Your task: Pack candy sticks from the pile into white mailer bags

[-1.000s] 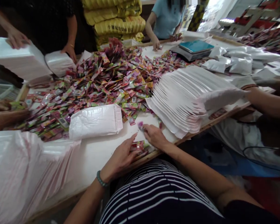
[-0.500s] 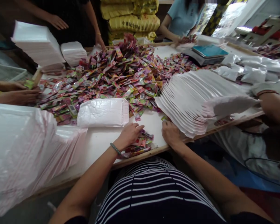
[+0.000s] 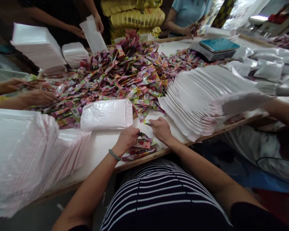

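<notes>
My left hand (image 3: 128, 138), with a beaded bracelet at the wrist, is closed on some snack packets (image 3: 144, 136) that stick out past its fingers. Just below it, a small group of snack packets (image 3: 142, 144) lies by the table's front edge. My right hand (image 3: 161, 129) pinches a snack packet with a yellow-green end (image 3: 146, 122), mostly covered by the fingers. Beyond both hands rises a big heap of red, purple and green packets (image 3: 125, 73). A plump white padded mailer (image 3: 106, 115) lies left of my hands, against the heap.
Stacked white mailers stand at left (image 3: 12, 147) and fanned ones at right (image 3: 195, 99). A scale (image 3: 218, 48) and filled silvery bags (image 3: 267, 67) are at the back right. Co-workers' hands (image 3: 36, 96) reach in at left; others stand across the wood-edged table.
My right hand has moved left from beside the fanned mailers, a packet in its fingers. My left hand has drawn slightly left with packets. Across the table, a co-worker has lifted a white mailer.
</notes>
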